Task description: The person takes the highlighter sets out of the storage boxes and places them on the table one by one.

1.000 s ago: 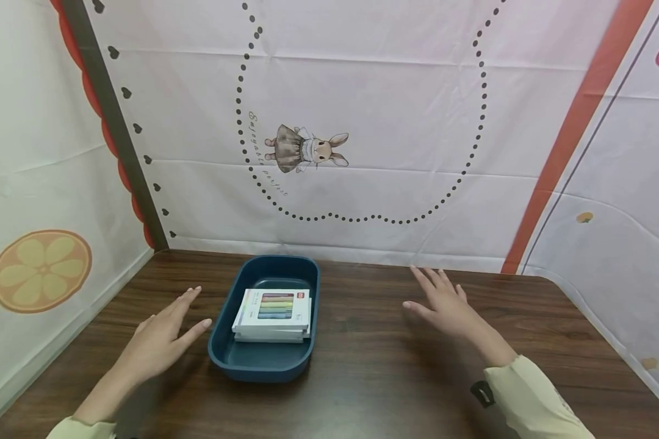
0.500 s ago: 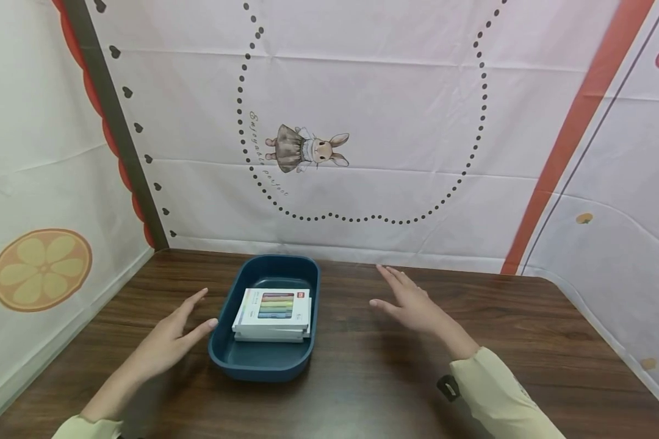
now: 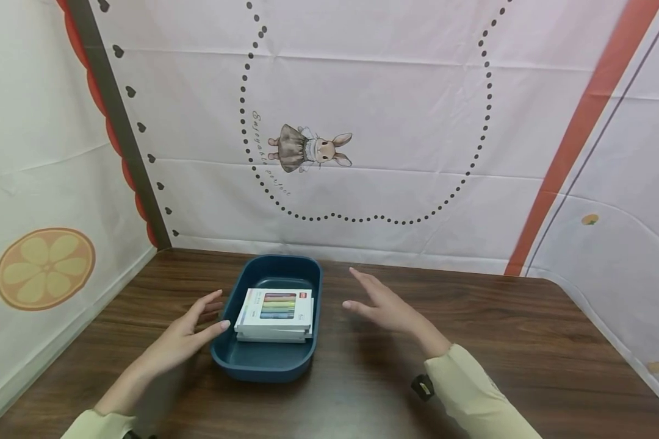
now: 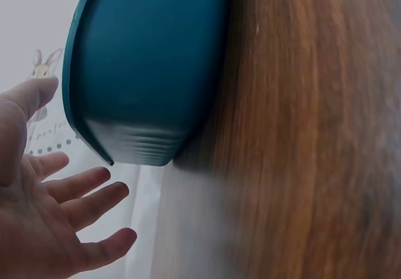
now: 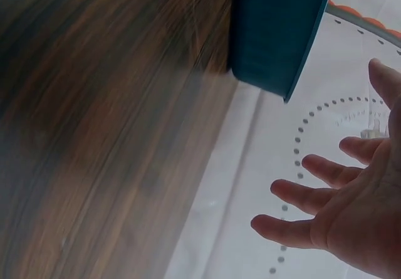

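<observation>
A blue plastic bin (image 3: 266,373) with rounded corners stands on the table, left of the middle. Stacked inside it are several flat white boxes; the top box (image 3: 277,309) has a window showing rows of coloured sticks. My left hand (image 3: 178,341) is at the bin's left side, thumb near the rim, fingers spread and relaxed; whether the thumb touches the rim I cannot tell. To the right of the bin, with a gap between, my right hand (image 3: 387,310) hovers with its fingers extended and holds nothing. Both wrist views show the bin's outer wall (image 4: 150,53) beyond loosely spread fingers.
The brown wood-grain table (image 3: 489,341) stretches to the right of the bin. A white printed cloth (image 3: 395,122) hangs behind the table and along both sides. Light sleeves (image 3: 467,390) cover both forearms.
My right hand has moved left across the table, closer to the bin. The left hand has shifted a little right, up to the bin's side. Bin and boxes stay in place.
</observation>
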Tool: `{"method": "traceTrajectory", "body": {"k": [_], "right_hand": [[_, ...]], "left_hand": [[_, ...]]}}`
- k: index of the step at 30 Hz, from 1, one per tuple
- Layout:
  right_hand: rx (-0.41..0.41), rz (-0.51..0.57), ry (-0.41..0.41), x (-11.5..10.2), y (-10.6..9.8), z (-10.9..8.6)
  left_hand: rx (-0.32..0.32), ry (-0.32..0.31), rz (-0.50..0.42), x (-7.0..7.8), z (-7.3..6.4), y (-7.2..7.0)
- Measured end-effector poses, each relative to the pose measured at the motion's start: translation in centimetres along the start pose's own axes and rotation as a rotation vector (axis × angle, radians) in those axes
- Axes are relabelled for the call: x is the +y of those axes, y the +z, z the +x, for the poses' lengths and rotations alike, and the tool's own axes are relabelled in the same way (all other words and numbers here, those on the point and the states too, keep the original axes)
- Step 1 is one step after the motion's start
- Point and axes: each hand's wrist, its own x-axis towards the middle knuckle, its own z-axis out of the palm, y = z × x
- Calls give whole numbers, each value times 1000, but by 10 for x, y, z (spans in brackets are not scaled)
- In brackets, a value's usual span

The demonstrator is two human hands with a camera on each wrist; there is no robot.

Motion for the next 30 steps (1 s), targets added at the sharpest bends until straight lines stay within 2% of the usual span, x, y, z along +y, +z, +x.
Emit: {"method": "traceTrajectory", "body": {"k": [8, 21, 30], "right_hand": [[-19, 54, -20, -10, 12, 11], [-76, 130, -43, -23, 31, 27], [-133, 182, -32, -30, 40, 36]], "left_hand": [[-14, 10, -64, 2, 2, 6], [-98, -104, -70, 5, 9, 9], [-116, -138, -90, 1, 13, 12]]}}
